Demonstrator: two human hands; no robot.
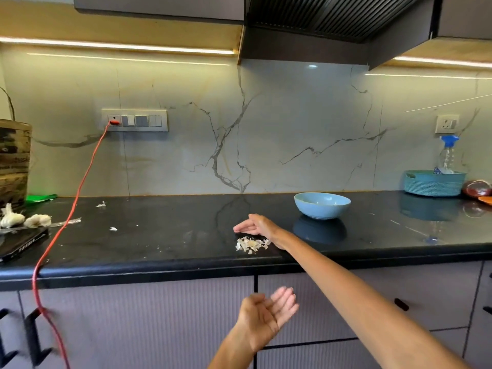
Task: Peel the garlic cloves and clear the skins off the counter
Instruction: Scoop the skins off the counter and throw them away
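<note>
The right hand is stretched out over the black counter, fingers straight and held together, its edge set down just behind a small heap of garlic skins near the counter's front edge; nothing is gripped in it. The left hand is held below the counter edge, palm up and loosely cupped, with nothing seen in it. A light blue bowl is placed just beyond and to the right of the heap; its contents cannot be made out. Stray skin scraps are scattered further left on the counter. At the far left, two garlic bulbs are seen beside a dark flat device whose white lettering is too blurred to be read. A red cable is run from a wall socket across the counter and down the cabinet front. A teal basket with a spray bottle is set at the far right.
</note>
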